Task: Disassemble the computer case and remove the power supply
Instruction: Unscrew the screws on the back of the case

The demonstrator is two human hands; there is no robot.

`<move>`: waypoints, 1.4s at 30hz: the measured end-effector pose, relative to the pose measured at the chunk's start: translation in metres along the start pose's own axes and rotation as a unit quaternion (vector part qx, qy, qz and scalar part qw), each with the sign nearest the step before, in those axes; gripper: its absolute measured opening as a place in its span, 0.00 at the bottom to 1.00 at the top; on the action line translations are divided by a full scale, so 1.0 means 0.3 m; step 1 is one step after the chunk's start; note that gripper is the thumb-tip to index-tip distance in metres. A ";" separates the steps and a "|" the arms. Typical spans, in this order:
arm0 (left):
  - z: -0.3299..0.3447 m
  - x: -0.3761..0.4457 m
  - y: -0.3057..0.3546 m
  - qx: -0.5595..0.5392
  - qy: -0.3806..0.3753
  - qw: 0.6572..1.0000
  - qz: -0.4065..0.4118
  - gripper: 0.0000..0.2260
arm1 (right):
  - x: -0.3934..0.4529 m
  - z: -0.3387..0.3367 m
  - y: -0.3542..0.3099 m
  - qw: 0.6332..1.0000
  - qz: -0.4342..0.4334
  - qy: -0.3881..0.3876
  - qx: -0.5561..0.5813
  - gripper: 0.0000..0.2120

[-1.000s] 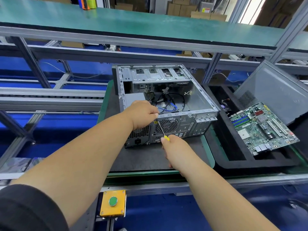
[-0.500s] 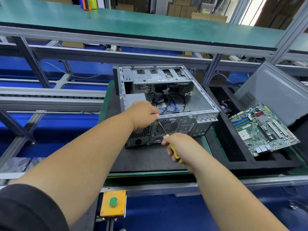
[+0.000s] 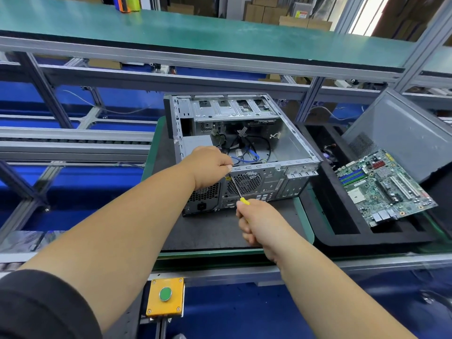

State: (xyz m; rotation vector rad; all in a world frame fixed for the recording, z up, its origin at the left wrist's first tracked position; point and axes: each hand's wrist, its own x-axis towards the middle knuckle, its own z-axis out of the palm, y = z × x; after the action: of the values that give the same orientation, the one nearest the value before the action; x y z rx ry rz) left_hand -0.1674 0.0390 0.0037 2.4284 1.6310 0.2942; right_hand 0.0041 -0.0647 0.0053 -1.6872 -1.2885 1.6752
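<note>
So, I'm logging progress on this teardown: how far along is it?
Done: the computer case lies open, and the motherboard sits out on the black tray. In hand: the right hand drives a screwdriver at the rear panel while the left hand steadies the case edge. Left: the power supply is still inside.

A grey aluminium conveyor frame (image 3: 367, 261) carries two pallets side by side. The left pallet has a green rim (image 3: 304, 223) and a dark grey mat (image 3: 208, 231); on the mat the open computer case (image 3: 288, 145) lies on its side. The right one is a black foam tray (image 3: 342, 231); in it a green motherboard (image 3: 384, 184) lies tilted, and a grey side panel (image 3: 401, 133) leans behind the board.
</note>
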 end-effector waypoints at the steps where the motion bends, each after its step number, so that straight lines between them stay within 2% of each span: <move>1: 0.000 -0.001 0.000 0.000 -0.001 1.000 -0.001 0.13 | -0.005 0.005 -0.009 0.989 -0.025 0.051 -0.140 0.11; 3: 0.000 0.000 -0.001 -0.001 -0.001 1.000 -0.002 0.13 | -0.016 0.022 -0.021 0.909 -0.073 0.126 -0.392 0.06; 5: 0.001 0.000 -0.002 -0.001 0.003 1.000 0.000 0.14 | -0.019 0.052 -0.021 0.836 -0.067 0.183 -0.512 0.14; 7: 0.002 0.001 -0.001 0.000 0.006 1.000 0.001 0.14 | -0.003 0.086 -0.026 0.811 -0.047 0.198 -0.549 0.20; 9: 0.002 0.001 -0.001 -0.001 0.005 1.000 0.002 0.14 | 0.007 0.093 -0.036 0.797 -0.042 0.192 -0.571 0.20; 11: 0.002 0.001 0.000 -0.001 0.004 1.000 0.003 0.14 | -0.004 0.066 -0.045 0.793 -0.096 0.169 -0.578 0.16; 13: 0.001 0.000 0.001 0.000 0.004 1.000 0.003 0.14 | -0.020 0.020 -0.054 0.848 -0.142 0.115 -0.497 0.09; 14: 0.000 -0.002 0.001 -0.002 0.005 1.000 0.003 0.14 | -0.019 -0.007 -0.062 0.895 -0.115 0.087 -0.422 0.08; 15: -0.001 -0.002 0.001 -0.003 0.007 1.000 0.003 0.14 | -0.014 -0.028 -0.076 0.958 -0.055 0.066 -0.275 0.09; 16: -0.001 -0.003 0.002 -0.002 0.008 1.000 0.005 0.14 | -0.006 -0.045 -0.082 0.988 -0.007 0.036 -0.149 0.10; 17: -0.002 -0.002 0.002 0.000 0.007 1.000 0.006 0.14 | 0.002 -0.060 -0.070 0.998 0.030 0.019 -0.047 0.12; 19: -0.001 -0.003 0.002 0.003 0.003 1.000 0.004 0.13 | 0.002 -0.077 -0.040 0.989 0.065 -0.051 0.126 0.16; 22: -0.004 -0.003 0.004 0.006 -0.002 1.000 0.002 0.13 | -0.002 -0.078 -0.001 0.928 0.094 -0.151 0.326 0.16; 26: -0.007 -0.004 0.008 0.010 -0.002 1.000 0.004 0.12 | 0.000 -0.042 0.018 0.885 0.102 -0.180 0.418 0.14; 29: -0.007 -0.005 0.010 0.011 -0.005 1.000 0.003 0.12 | 0.001 -0.027 0.026 0.858 0.121 -0.198 0.458 0.16; 31: -0.008 -0.005 0.011 0.008 -0.005 1.000 0.001 0.12 | -0.003 -0.024 0.014 0.869 0.117 -0.184 0.444 0.17; 35: -0.005 -0.003 0.007 0.012 -0.003 1.000 0.001 0.12 | -0.013 -0.020 -0.007 0.939 0.090 -0.104 0.314 0.18; 38: -0.001 -0.001 0.003 0.008 -0.001 1.000 0.000 0.13 | -0.015 0.001 -0.029 0.984 0.071 -0.027 0.164 0.18; 40: 0.002 -0.001 0.000 0.004 0.000 1.000 -0.002 0.13 | -0.022 0.010 -0.051 0.995 0.080 0.009 0.057 0.18; 42: 0.004 -0.001 -0.001 0.006 -0.001 1.000 -0.001 0.13 | -0.026 0.005 -0.053 0.987 -0.001 0.053 -0.154 0.16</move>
State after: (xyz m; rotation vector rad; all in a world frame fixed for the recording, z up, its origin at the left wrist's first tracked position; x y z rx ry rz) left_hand -0.1675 0.0389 0.0025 2.4351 1.6384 0.2820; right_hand -0.0010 -0.0640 0.0223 -1.9183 -1.5590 1.4177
